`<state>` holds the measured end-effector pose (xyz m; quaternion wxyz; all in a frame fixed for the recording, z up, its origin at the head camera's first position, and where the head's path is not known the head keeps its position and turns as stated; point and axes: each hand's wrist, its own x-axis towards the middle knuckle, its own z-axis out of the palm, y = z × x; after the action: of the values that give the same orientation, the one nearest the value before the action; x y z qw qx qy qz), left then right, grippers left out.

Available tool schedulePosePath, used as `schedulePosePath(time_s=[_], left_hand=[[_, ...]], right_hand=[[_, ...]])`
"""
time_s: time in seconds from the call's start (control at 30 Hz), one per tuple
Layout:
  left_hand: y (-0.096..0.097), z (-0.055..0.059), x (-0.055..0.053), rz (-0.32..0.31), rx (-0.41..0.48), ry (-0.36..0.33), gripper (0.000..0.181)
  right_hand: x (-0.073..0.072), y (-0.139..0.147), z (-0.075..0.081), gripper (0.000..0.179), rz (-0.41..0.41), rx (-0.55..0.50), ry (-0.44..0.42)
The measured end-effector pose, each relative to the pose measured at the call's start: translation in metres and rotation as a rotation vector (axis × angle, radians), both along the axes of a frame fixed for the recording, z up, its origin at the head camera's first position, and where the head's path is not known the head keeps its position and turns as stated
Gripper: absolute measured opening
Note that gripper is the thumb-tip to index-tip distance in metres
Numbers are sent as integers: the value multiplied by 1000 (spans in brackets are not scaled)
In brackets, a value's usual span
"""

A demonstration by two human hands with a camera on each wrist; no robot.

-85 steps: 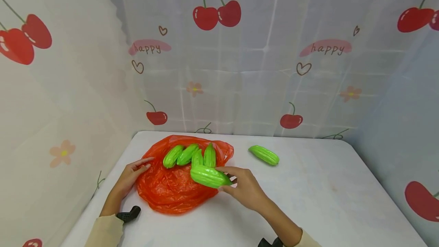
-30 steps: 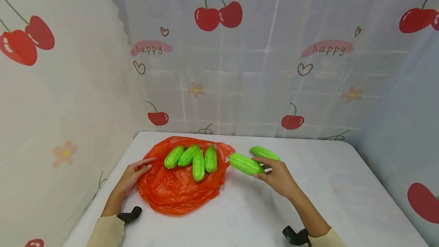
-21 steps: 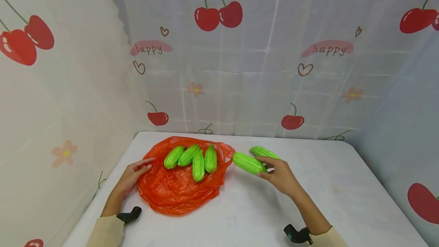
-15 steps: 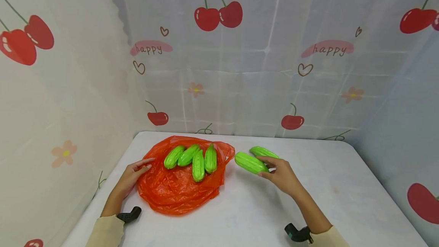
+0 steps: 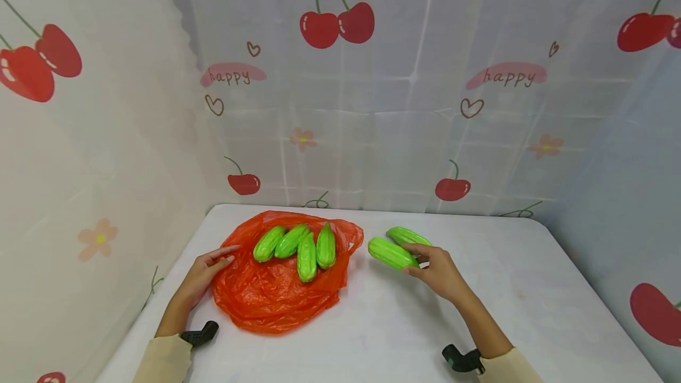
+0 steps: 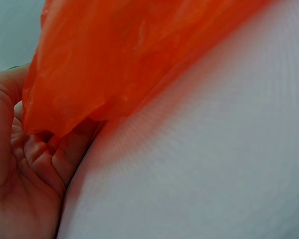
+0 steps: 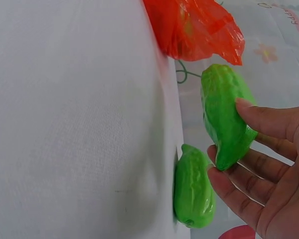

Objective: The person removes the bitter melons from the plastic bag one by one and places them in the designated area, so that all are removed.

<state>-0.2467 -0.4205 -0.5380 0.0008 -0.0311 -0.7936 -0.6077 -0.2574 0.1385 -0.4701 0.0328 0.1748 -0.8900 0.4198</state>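
My right hand (image 5: 437, 270) pinches a bright green, ridged bitter melon (image 5: 392, 253) between thumb and fingers, raised over the table. Behind it lies another bitter melon (image 5: 408, 236), partly covered in the head view; the right wrist view shows this second bitter melon (image 7: 194, 189) resting on the table below the held one. At the left, a crumpled orange-red plastic bag (image 5: 276, 306) is spread with several bitter melons (image 5: 307, 257) on it. My left hand (image 5: 204, 273) holds the bag's left edge; close up, the plastic (image 6: 89, 64) passes between thumb and curled fingers.
A white cloth covers the table (image 5: 505, 288). Curtains (image 5: 362, 105) printed with cherries and hearts close in the back and both sides. A black device (image 5: 463, 359) sits on each wrist.
My right hand has carried its bitter melon from over the bag rightward, slowing beside the lone bitter melon; in the last half second it shifts only slightly. My left hand stays at the bag.
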Motion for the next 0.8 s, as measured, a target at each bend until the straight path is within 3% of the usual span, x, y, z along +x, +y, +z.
schedulePosePath(time_s=[0.8], left_hand=[[0, 0, -1, -1, -20, -4, 47]], right_hand=[[-11, 10, -18, 47, 2, 18, -46]])
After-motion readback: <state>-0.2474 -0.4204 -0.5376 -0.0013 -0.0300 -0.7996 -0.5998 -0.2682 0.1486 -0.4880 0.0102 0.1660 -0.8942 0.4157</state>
